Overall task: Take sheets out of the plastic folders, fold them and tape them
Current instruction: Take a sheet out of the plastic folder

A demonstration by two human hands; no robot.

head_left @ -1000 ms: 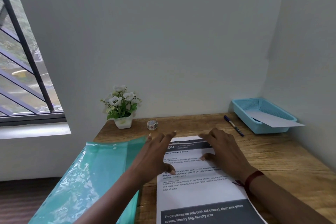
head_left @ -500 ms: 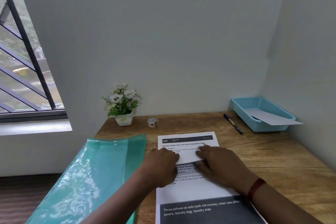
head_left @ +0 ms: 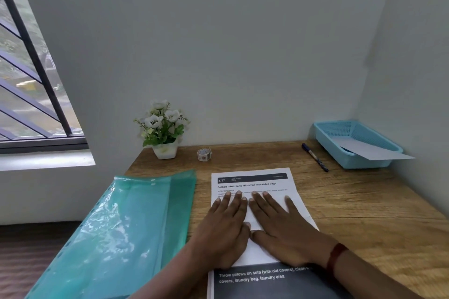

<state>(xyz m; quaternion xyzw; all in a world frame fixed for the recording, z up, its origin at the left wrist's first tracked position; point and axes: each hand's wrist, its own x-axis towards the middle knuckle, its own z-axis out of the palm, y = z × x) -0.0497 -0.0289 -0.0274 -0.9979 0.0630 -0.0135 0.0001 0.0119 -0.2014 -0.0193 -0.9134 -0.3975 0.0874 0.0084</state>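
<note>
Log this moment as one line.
phase: creasing fold; left hand: flat on folded sheet; right hand: flat on it; tape roll: untouched; plastic folders: leftward

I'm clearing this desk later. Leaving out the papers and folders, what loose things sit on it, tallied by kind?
Tape roll: 1
Pen: 1
Flower pot: 1
Blue basket: 1
Total: 4

One left hand (head_left: 226,228), one right hand (head_left: 284,230), two printed sheets (head_left: 252,183), one blank sheet (head_left: 371,152), one tape roll (head_left: 204,154), one pen (head_left: 315,157), one basket (head_left: 325,133), one potted plant (head_left: 162,126) and uncountable stacked folders (head_left: 116,226) are being shown.
</note>
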